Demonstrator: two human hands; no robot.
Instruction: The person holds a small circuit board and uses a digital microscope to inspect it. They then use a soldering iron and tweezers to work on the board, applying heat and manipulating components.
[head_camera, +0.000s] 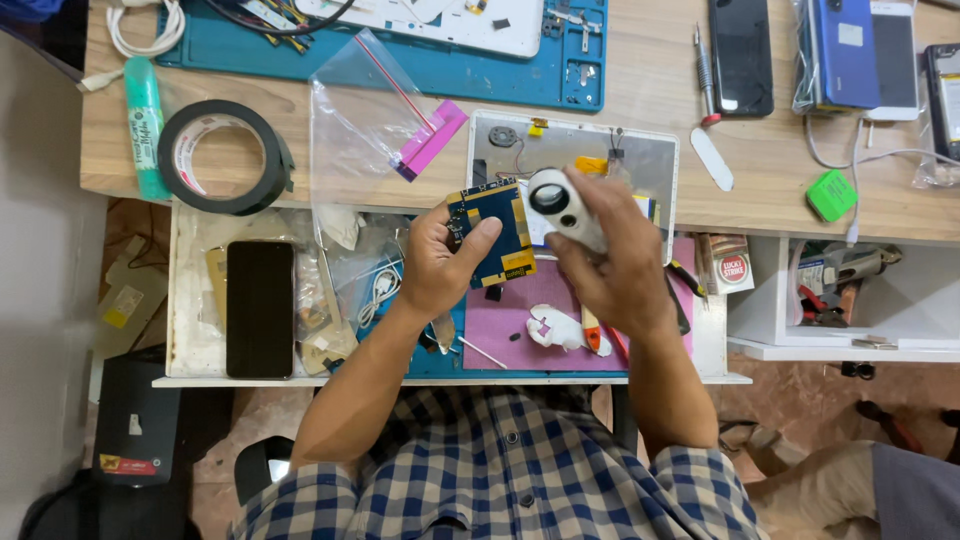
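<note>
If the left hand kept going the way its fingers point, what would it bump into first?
Likely the white magnifier in the right hand. The left hand holds a blue circuit board pointing toward it, though depth is hard to judge.

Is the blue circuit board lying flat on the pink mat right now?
No, the left hand holds the blue circuit board up above the pink mat.

Bright, Even, Mostly Sharp

Lit evenly from overhead, softly shadowed under hands and at the black tape roll (225, 157). Mild glare on the clear plastic bag (365, 110). Slightly bowed at edges; darker, softer toward floor corners.
</note>
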